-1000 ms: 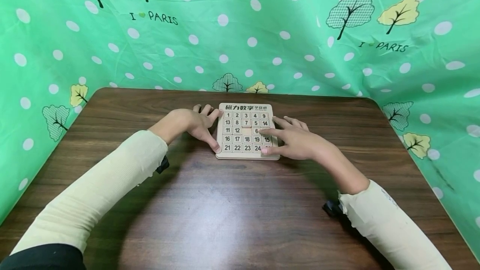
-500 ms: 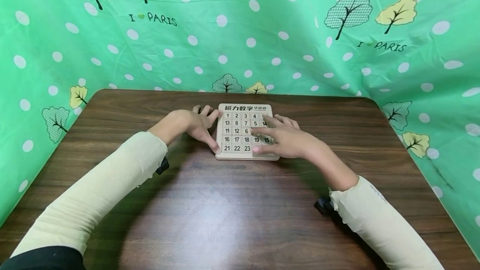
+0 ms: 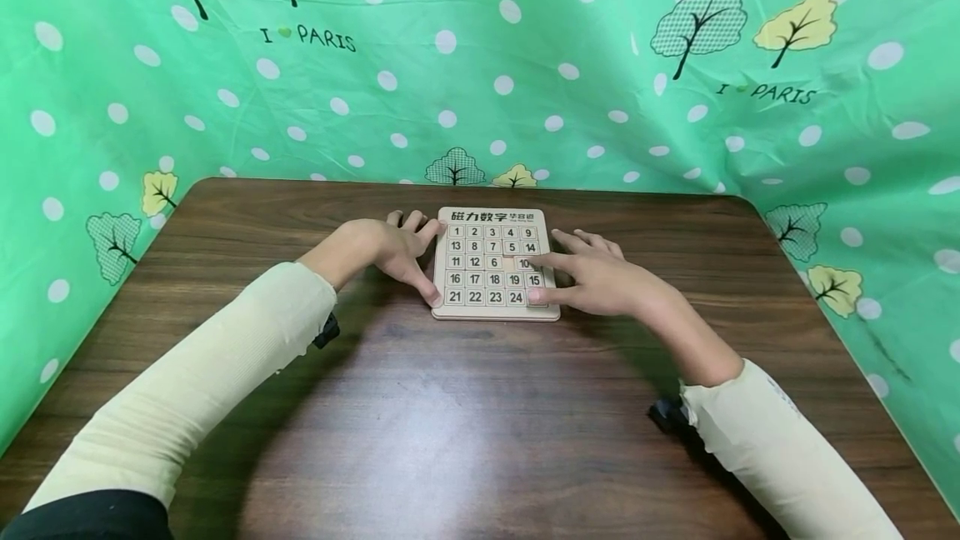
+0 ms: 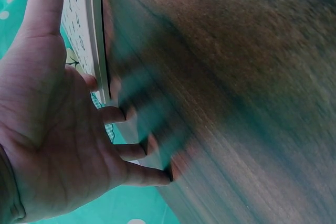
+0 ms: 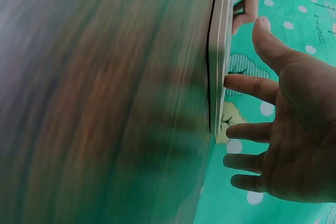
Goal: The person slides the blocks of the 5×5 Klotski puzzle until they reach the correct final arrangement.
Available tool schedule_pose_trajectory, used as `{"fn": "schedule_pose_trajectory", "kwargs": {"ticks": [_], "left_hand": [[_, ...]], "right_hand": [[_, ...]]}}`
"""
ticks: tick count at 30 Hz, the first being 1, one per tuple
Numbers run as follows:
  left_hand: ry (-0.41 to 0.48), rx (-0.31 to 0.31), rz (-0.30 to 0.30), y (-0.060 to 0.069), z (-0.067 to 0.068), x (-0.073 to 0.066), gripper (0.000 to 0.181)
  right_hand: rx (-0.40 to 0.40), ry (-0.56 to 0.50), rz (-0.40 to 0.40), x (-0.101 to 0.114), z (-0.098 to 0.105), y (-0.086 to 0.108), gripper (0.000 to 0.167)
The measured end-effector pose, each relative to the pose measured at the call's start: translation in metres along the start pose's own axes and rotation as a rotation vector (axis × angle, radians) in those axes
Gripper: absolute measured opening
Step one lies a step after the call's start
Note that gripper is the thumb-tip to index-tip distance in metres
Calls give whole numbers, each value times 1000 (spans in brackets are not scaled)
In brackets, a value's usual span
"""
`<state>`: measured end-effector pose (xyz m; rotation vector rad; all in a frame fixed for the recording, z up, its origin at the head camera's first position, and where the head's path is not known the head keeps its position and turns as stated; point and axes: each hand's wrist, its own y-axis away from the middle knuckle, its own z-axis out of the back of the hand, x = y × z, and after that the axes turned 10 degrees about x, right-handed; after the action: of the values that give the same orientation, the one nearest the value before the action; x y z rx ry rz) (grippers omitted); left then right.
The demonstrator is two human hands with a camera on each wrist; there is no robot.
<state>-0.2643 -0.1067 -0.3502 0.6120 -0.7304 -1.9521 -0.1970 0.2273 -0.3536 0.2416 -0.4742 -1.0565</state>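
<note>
A pale number sliding puzzle (image 3: 491, 312) lies flat on the table, its tiles in rows. My left hand (image 3: 390, 248) is spread along its left side, thumb on the near corner and index finger at the far corner. In the left wrist view the other fingers of that hand (image 4: 58, 135) reach down to the table. My right hand (image 3: 596, 277) is over the puzzle's right edge, its index fingertip on the 10 tile (image 3: 524, 263). A gap shows between that tile and the 6 tile (image 3: 494, 262). The right thumb covers the near right corner.
The puzzle stands near the far side of the dark wooden table (image 3: 420, 407). Behind and beside the table hangs a green cloth (image 3: 480, 48) with white dots and printed trees. A pale sleeve covers each forearm, with a small black object under each cuff.
The 6 tile has slid one place left, beside the 12. My right hand went left with it, then drew back right onto the 10 tile. My left hand has stayed in place.
</note>
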Motion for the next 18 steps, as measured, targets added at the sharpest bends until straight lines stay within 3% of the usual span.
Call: {"fn": "schedule_pose_trajectory", "kwargs": {"ticks": [6, 18], "left_hand": [[1, 0, -7, -1, 0, 0, 141], [8, 2, -4, 0, 1, 0, 142]], "right_hand": [[11, -4, 27, 11, 2, -5, 77], [15, 13, -35, -3, 8, -4, 79]]}}
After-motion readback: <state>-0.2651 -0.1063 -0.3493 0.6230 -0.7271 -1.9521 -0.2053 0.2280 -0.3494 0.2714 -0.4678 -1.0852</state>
